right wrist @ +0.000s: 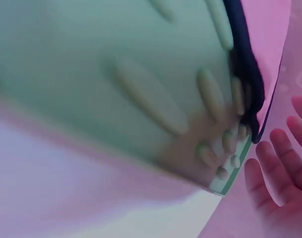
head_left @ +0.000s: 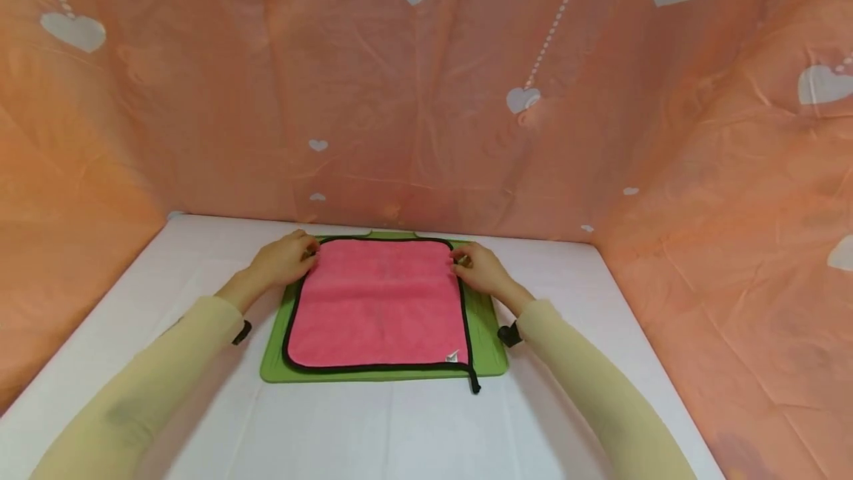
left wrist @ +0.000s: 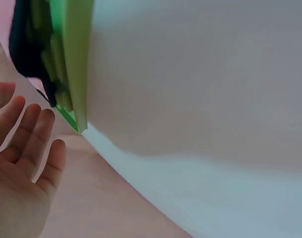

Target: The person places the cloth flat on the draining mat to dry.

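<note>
A pink cloth (head_left: pixel 380 302) with black edging lies spread out flat on a green board (head_left: pixel 493 332). It has a small white tag (head_left: pixel 452 356) and a black cord loop (head_left: pixel 474 381) at its near right corner. My left hand (head_left: pixel 286 258) is at the cloth's far left corner; in the left wrist view its loosely bent fingers (left wrist: pixel 29 129) are spread and grip nothing. My right hand (head_left: pixel 481 270) is at the far right corner, its relaxed fingers (right wrist: pixel 279 163) beside the black edge in the right wrist view. Whether fingertips touch the cloth is hard to tell.
The board rests on a white-covered table (head_left: pixel 320 428), close to its back edge. Raised ridges (right wrist: pixel 151 96) show on the board. An orange curtain (head_left: pixel 400 132) with white hearts surrounds the back and sides. Black straps (head_left: pixel 509 334) sit at the wrists.
</note>
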`<state>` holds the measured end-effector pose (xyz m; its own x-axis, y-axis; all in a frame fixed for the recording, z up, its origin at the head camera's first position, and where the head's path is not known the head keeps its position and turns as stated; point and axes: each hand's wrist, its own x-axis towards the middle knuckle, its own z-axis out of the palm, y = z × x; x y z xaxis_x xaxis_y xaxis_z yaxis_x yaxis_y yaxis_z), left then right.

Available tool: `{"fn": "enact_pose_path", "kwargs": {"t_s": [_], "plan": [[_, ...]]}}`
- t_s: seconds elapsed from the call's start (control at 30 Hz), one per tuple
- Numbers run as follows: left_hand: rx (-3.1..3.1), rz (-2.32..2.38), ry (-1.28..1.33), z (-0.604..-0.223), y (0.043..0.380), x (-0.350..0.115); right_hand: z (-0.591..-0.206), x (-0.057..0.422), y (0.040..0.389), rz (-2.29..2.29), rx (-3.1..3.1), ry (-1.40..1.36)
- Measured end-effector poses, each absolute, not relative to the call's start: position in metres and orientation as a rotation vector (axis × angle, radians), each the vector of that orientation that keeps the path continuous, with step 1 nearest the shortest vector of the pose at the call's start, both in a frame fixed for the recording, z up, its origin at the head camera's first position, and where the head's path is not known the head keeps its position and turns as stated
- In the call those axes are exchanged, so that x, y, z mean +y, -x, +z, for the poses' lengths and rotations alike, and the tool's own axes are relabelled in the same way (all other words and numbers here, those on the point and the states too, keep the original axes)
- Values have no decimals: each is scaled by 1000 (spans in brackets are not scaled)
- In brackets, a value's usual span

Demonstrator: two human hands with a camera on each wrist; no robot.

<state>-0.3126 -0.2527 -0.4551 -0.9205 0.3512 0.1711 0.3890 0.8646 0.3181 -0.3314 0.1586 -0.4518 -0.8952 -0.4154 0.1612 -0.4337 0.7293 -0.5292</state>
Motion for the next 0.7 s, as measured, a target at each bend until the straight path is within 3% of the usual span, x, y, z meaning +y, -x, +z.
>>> {"fn": "enact_pose_path", "kwargs": {"t_s": [0.33, 0.7], "plan": [[-2756, -491, 838, -459, 247, -251, -450, 172, 262, 806, -2884, -996], [-2892, -428, 907, -463, 201, -246, -454, 174, 205, 807, -2870, -1378]]}}
